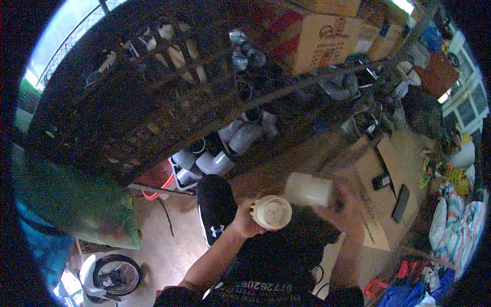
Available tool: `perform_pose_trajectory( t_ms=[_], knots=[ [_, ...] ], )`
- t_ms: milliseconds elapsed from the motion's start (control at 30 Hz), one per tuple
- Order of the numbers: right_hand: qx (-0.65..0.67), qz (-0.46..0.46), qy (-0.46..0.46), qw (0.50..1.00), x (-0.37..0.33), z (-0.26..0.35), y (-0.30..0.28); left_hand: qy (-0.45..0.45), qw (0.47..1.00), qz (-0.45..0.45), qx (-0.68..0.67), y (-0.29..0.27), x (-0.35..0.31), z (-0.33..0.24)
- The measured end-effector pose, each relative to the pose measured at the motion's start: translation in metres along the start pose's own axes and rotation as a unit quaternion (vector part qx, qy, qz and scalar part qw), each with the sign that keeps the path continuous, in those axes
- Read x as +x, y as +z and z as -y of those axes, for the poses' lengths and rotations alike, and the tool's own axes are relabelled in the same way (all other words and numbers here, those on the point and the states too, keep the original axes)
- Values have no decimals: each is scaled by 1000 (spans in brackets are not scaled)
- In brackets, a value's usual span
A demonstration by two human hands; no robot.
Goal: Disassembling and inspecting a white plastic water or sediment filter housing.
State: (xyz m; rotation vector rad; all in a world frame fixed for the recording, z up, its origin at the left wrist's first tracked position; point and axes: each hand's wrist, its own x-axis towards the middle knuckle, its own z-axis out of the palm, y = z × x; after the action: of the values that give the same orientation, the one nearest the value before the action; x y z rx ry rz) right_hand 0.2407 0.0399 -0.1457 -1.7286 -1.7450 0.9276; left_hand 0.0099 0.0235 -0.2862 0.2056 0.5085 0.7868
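My left hand [246,221] is wrapped around a round cream plastic cup-shaped part [272,213]. Its open mouth faces up, small dark holes show in its floor, and tabs stick out at its left side. To the right, my right hand [343,205], smeared by motion, grips the right end of a pale cream cylinder [308,190]. That cylinder lies on its side in the air, just above and right of the cup-shaped part. Whether the two pieces touch, I cannot tell. Both are held in front of my body, over my dark clothing.
Grey pipe fittings [243,135] crowd the shelf ahead, with cardboard boxes [327,43] above. Flattened cardboard [368,179] at right bears a dark remote-like object [401,203]. A green sack [92,210] and a motorbike wheel [118,276] are at left; a striped bag [452,225] is far right.
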Motion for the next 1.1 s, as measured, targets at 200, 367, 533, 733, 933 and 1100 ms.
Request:
perform_pose_trajectory(
  t_ms=[200,367,533,733,933,1100],
  knots=[
    [-82,38,-271,958,9,72,-30,75,997,-18,7,21,10,-15],
    [-121,64,-260,956,15,88,-9,71,997,-25,-12,11,11,-7],
    [-271,-12,-181,945,5,94,7,110,993,-48,-10,30,3,-3],
    [-109,32,-303,946,10,103,14,109,994,3,-9,24,-1,1],
    [-117,70,-328,935,4,117,20,140,987,-46,-58,14,1,7],
    [-111,5,-196,974,-7,101,37,173,984,-23,26,21,-5,-8]
  ],
)
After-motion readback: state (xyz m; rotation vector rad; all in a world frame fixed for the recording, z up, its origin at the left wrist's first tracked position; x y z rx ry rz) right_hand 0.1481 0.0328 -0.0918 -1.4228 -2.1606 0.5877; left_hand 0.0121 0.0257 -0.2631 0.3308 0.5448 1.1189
